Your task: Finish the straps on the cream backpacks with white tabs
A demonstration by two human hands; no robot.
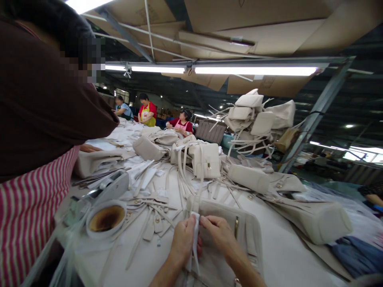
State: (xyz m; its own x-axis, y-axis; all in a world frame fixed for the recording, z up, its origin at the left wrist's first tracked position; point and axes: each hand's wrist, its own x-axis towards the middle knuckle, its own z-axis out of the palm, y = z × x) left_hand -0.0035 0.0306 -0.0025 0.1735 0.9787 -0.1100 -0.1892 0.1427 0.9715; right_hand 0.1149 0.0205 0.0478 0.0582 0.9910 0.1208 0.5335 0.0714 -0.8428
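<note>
My left hand [183, 239] is closed on a narrow white strip [196, 235] that hangs down between my two hands. My right hand [220, 235] is pinched at the strip's upper end, its thumb and forefinger together; whether it grips the strip or another small piece is too small to tell. Beneath both hands lies a beige bag [251, 223] with a gold zipper on its front. Several beige straps and tabs [157, 219] with metal fittings are spread to the left of my left hand.
A white bowl [107, 219] with brown contents stands at the left, near a person in a striped apron [36, 207]. Beige bags [206, 159] are piled along the table [278, 247]; more hang at the right by a metal post [320, 107]. Other people work farther back.
</note>
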